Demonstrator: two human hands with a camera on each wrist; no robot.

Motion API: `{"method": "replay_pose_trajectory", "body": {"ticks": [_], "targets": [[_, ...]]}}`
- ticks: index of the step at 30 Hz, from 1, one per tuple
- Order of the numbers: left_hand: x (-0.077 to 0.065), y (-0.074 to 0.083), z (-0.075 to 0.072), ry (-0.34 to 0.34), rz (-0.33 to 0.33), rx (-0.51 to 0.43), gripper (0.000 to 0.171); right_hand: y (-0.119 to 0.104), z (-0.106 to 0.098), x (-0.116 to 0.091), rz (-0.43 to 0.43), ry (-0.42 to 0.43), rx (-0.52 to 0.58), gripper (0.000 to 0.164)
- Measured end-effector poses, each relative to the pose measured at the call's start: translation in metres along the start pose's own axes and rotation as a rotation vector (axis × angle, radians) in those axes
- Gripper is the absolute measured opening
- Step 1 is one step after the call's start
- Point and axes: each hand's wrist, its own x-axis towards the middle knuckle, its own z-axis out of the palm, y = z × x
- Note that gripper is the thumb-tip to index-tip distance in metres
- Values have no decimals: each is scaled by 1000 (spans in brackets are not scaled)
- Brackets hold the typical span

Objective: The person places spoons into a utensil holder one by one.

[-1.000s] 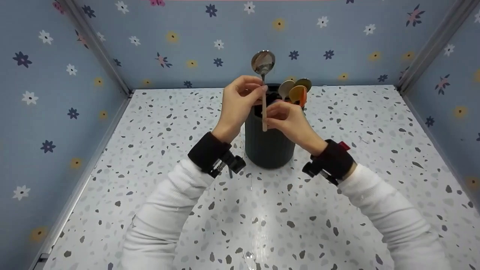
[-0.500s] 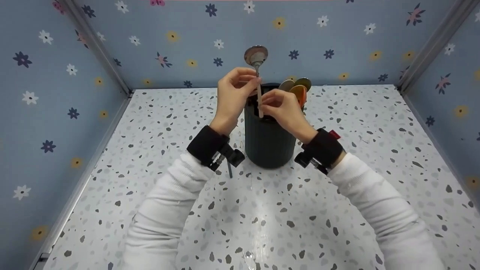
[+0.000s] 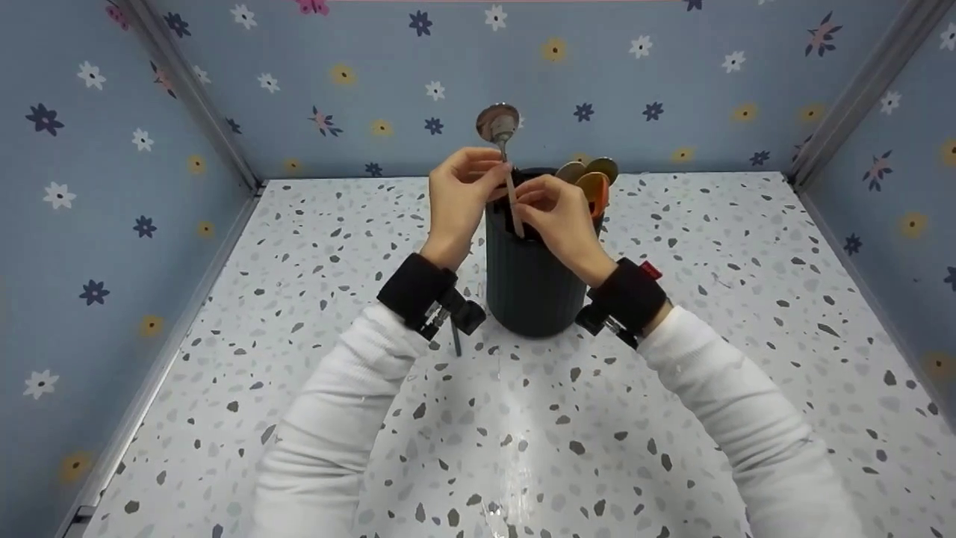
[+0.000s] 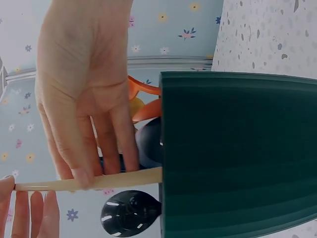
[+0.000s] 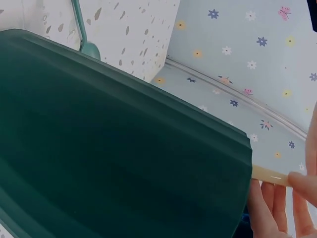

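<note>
Both hands are on one large spoon (image 3: 499, 123) with a round metal bowl and a pale handle (image 4: 111, 181), held bowl-up over a dark green ribbed utensil holder (image 3: 534, 291). High on the handle, below the bowl, my left hand (image 3: 457, 198) pinches it between thumb and fingers. Lower down, my right hand (image 3: 562, 220) pinches the handle, close to the holder's mouth. In the left wrist view the handle's end passes behind the holder's rim. Several utensils stand in the holder, among them a black spoon (image 4: 130, 213) and an orange utensil (image 3: 600, 193).
A teal spoon (image 5: 89, 48) lies on the speckled tabletop (image 3: 709, 299) left of the holder, partly hidden from the head view by the left wrist. A flowered blue wall (image 3: 672, 82) stands behind, with side walls at left and right.
The spoon has shifted left and its handle end has come up to the holder's mouth, turning the bowl's back into view. Both hands moved left with it, the right one also upward.
</note>
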Motion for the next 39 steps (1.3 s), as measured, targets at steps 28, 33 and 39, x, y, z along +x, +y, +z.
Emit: {"method": "replay_pose_trajectory", "body": {"ticks": [28,33,39], "targets": [[-126,141,-4,267,-245,-11,18,16,-2,-37,-36,-221,125,15],[-131,128,-8,285,-264,-3,16,22,-2,-45,-19,-282,137,16],[-136,116,-11,282,-304,38,15,31,0,-55,12,-362,121,18]]}}
